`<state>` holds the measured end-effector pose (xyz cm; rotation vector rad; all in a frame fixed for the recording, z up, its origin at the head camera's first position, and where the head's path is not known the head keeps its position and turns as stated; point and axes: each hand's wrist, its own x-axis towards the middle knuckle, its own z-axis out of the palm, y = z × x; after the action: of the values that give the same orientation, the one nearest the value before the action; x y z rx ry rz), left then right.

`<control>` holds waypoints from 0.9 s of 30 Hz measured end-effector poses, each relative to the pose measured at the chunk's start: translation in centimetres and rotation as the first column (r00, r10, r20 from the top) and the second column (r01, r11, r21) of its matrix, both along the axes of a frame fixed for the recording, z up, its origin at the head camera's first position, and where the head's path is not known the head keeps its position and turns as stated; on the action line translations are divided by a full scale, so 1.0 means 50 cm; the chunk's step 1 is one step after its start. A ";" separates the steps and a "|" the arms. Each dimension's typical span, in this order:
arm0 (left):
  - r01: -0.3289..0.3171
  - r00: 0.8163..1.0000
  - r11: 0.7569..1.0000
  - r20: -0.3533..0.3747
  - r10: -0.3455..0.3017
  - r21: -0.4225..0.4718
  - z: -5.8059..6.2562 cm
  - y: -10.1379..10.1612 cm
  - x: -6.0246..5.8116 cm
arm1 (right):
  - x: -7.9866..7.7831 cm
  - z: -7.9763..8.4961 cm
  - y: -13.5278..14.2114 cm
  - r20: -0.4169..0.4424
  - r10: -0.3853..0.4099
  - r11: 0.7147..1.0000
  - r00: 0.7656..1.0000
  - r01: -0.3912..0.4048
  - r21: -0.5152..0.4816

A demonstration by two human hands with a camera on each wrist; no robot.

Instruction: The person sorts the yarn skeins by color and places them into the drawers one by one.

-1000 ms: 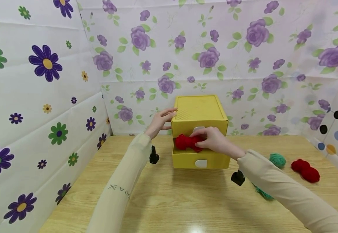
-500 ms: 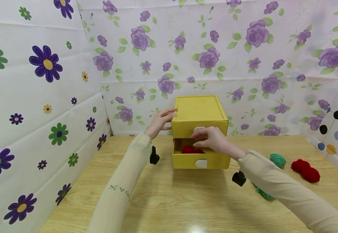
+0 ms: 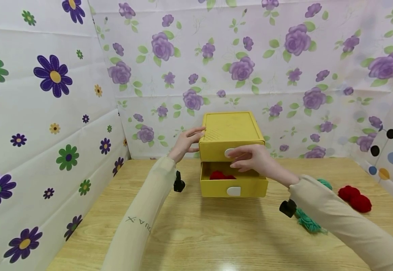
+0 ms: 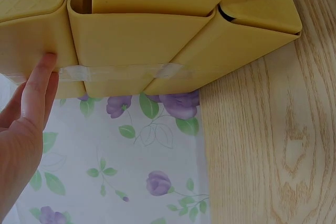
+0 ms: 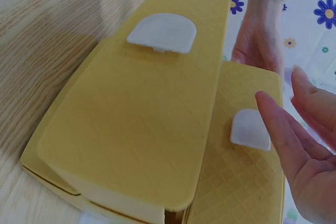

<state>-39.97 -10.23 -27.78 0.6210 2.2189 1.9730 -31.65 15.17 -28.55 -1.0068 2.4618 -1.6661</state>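
A yellow two-drawer box [image 3: 230,126] stands at the back of the table, its lower drawer [image 3: 213,188] pulled out and its upper drawer pushed in. Red yarn [image 3: 221,175] lies in the lower drawer, partly hidden by the drawer front. My left hand [image 3: 187,142] rests its fingertips on the box's left side; in the left wrist view a finger [image 4: 39,90] touches the yellow wall. My right hand [image 3: 252,160] hovers before the upper drawer, fingers relaxed and holding nothing. In the right wrist view both white handles show, the upper handle [image 5: 251,129] near my fingers.
On the table's right lie a red yarn skein [image 3: 355,198], a green skein [image 3: 308,221] and more green yarn [image 3: 324,183] partly behind my right sleeve. Flowered cloth [image 3: 162,94] hangs behind and to the left. Clear tape [image 4: 121,72] runs along the box's side.
My right hand has let go of the red yarn, which dropped into the lower drawer, and has moved slightly right, away from it. The left hand has stayed on the box.
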 end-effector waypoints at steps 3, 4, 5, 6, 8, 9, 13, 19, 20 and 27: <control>-0.006 1.000 1.000 -0.002 0.006 0.010 -0.006 -0.001 -0.008 | 0.005 0.003 0.011 -0.010 0.002 0.999 1.000 -0.002 -0.038; -0.009 1.000 1.000 -0.004 0.009 0.011 -0.009 -0.002 -0.013 | 0.006 0.003 0.015 -0.020 0.004 0.999 1.000 -0.005 -0.050; -0.014 1.000 1.000 -0.006 0.014 0.012 -0.013 -0.002 -0.018 | 0.008 0.004 0.019 -0.027 0.005 0.998 1.000 -0.007 -0.060; -0.019 1.000 1.000 -0.009 0.019 0.012 -0.017 -0.003 -0.022 | 0.010 0.005 0.022 -0.033 0.008 0.998 0.999 -0.010 -0.069; -0.026 1.000 1.000 -0.013 0.027 0.010 -0.025 -0.004 -0.032 | 0.012 0.006 0.031 -0.042 0.012 0.996 0.999 -0.016 -0.085; -0.031 0.999 0.999 -0.014 0.031 0.008 -0.029 -0.004 -0.036 | 0.013 0.007 0.036 -0.047 0.013 0.996 0.999 -0.017 -0.090; -0.034 0.999 0.999 -0.015 0.034 0.011 -0.027 -0.006 -0.034 | 0.015 0.010 0.060 -0.067 0.000 0.994 0.998 -0.007 -0.105; 0.007 1.000 1.000 -0.003 -0.007 0.010 -0.002 0.002 -0.002 | 0.029 0.013 0.114 -0.120 -0.066 0.992 0.991 0.051 -0.119; 0.012 1.000 1.000 -0.002 -0.012 0.007 0.001 0.003 0.002 | 0.033 0.014 0.123 -0.126 -0.082 0.991 0.989 0.067 -0.117; -0.022 1.000 1.000 -0.011 0.023 0.019 -0.018 0.004 -0.019 | 0.049 0.016 0.180 -0.134 -0.155 0.984 0.979 0.141 -0.107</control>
<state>-40.92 -10.06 -28.69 0.6135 2.2257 2.0086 -29.22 24.18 -27.76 -1.0076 2.6293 -1.8354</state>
